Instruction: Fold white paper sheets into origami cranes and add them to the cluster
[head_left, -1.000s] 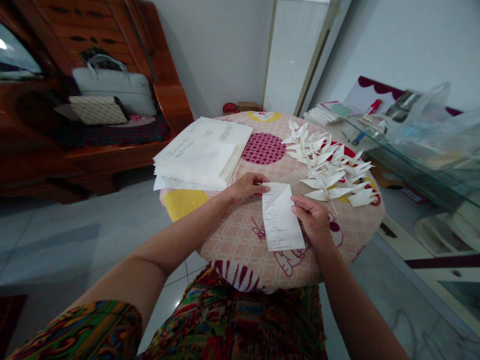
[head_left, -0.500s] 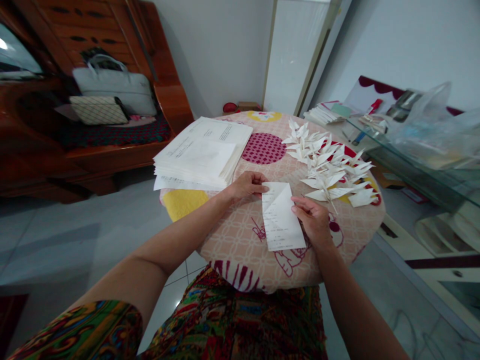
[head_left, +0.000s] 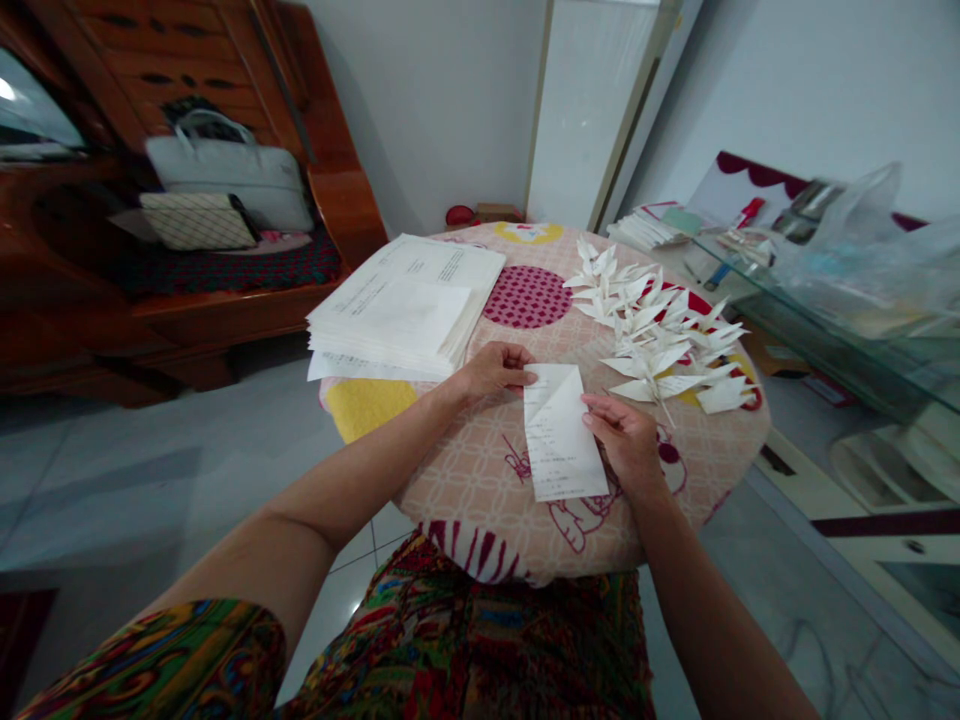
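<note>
A folded sheet of printed paper [head_left: 564,440] is held over the near half of the round table, one upper corner turned down in a slanting fold. My left hand [head_left: 499,370] pinches its upper left edge between thumb and fingers. On the opposite edge, my right hand [head_left: 624,432] is closed with thumb and fingertips at the paper's right side. Beyond my right hand lies a cluster of folded paper cranes [head_left: 649,320]. A thick stack of printed sheets [head_left: 405,305] sits past my left hand, with a smaller blank-looking piece on top.
The round table wears a patterned pink cloth [head_left: 465,500]. To the right, a glass shelf [head_left: 817,320] carries a clear plastic bag [head_left: 862,250] and papers. A wooden bench [head_left: 225,290] at the left holds a pale handbag [head_left: 232,175] and a quilted purse [head_left: 196,220].
The paper's lower edge has shifted very slightly left. Both hands keep nearly the same place and grip.
</note>
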